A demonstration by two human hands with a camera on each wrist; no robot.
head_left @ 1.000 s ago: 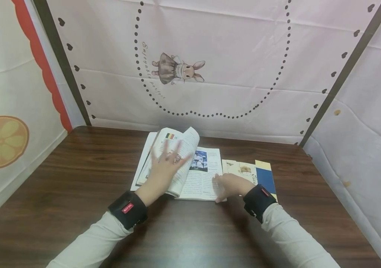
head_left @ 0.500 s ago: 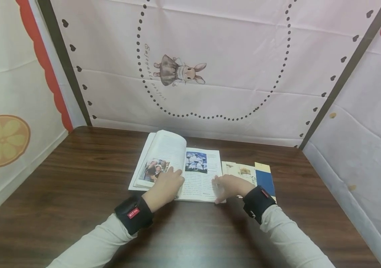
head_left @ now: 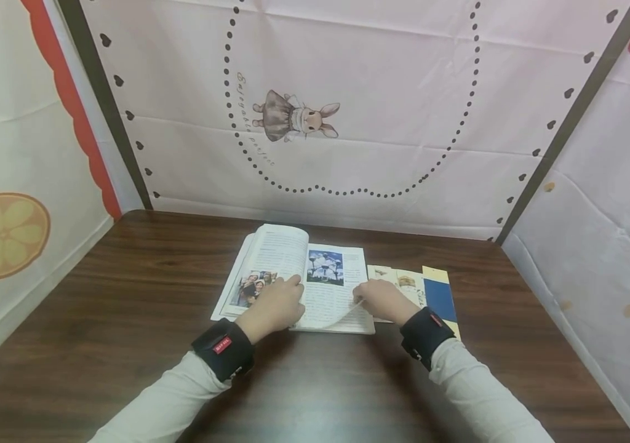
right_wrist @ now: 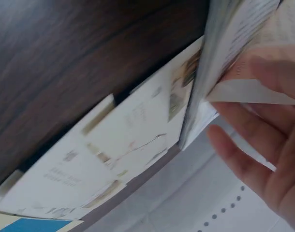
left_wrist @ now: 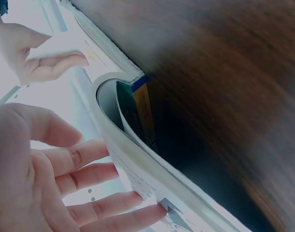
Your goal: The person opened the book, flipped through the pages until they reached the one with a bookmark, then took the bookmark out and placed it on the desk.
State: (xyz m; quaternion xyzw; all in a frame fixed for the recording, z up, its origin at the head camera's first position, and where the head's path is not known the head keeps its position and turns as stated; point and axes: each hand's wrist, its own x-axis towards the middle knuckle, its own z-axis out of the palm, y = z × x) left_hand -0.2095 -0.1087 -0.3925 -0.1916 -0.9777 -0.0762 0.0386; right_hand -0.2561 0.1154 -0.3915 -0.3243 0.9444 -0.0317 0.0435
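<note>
An open book (head_left: 352, 261) lies on the table, with a photo of people on its left page and a blue-toned photo on its right. My left hand (head_left: 275, 307) rests on the left page near the spine; in the left wrist view its fingers (left_wrist: 96, 208) are mostly straight and touch the curved pages. With thumb and fingers, my right hand (head_left: 384, 300) pinches the lower right part of a page (right_wrist: 249, 92). That page is lifted and bends up from those beneath it.
From under the book's right side sticks out a cream printed cover flap (head_left: 410, 280) ending in a blue and yellow strip (head_left: 440, 298). Dark wooden table (head_left: 315, 387) surrounds the book. A patterned cloth wall (head_left: 381, 123) stands behind.
My left hand came down from the turning pages and settled near the spine, the pages falling left. The right hand, earlier at the right page's edge, now lifts a page.
</note>
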